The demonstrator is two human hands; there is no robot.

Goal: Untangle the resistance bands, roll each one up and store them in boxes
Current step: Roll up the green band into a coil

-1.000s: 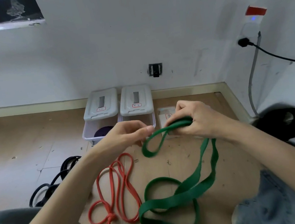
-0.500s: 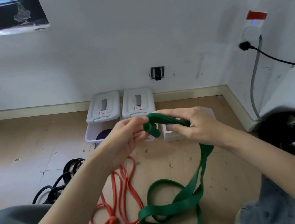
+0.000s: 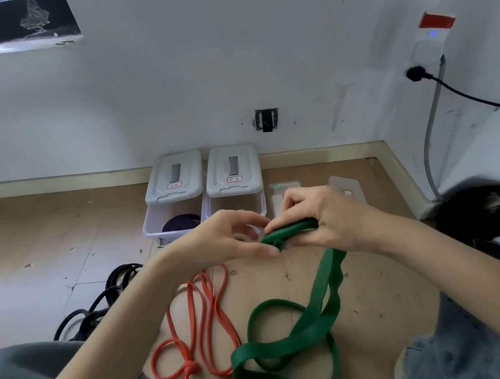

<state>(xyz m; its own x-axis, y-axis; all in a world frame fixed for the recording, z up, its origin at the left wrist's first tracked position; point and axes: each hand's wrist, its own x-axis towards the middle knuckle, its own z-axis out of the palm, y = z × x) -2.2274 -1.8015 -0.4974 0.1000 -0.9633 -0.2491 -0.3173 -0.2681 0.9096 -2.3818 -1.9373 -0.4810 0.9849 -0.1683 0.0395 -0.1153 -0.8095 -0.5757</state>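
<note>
Both hands pinch the folded end of the green band: right hand wraps it, left hand nips the small coil. Below the grip it hangs soft, light and rubbery, probably springy; better to hold the coil tight.

My left hand and right hand pinch the green band's folded end; its loops lie on the floor.

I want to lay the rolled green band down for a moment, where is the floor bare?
Bare floor lies left of the open box, beyond the black bands. A smaller bare patch sits right of the green band. It is crowded between the red band and the green one.
</note>
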